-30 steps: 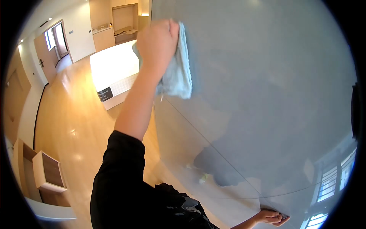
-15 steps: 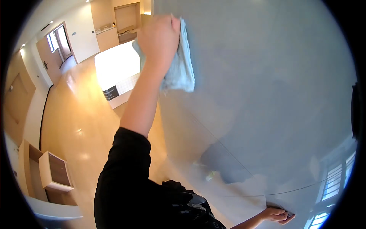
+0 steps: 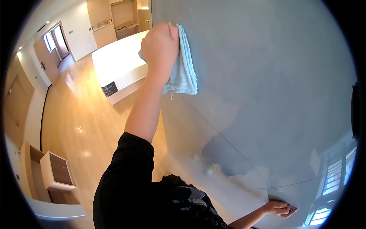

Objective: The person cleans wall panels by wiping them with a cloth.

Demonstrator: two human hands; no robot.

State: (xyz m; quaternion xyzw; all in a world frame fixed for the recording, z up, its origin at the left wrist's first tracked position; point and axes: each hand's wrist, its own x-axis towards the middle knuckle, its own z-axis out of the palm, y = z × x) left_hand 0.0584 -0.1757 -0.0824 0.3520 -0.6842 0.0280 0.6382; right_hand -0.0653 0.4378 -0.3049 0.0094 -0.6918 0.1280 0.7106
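Note:
My left hand, its back toward me, is closed on a light blue cloth and presses it against a large grey glossy panel. The cloth hangs down below the fist, with a loose thread at its lower edge. Low on the right, my right hand has its fingers curled beside a small dark patch at the panel's surface. What those fingers hold, if anything, I cannot make out. A thin line crosses the panel, and a dark reflection shows in it.
Left of the panel stands a bed-like white block with a dark label, on a wooden floor. An open-fronted drawer unit is at lower left. A door stands open at the back. Window reflections show at right.
My left hand and the cloth have moved slightly down and to the right in view. The white block shows more beside my arm. My right hand keeps its curled pose.

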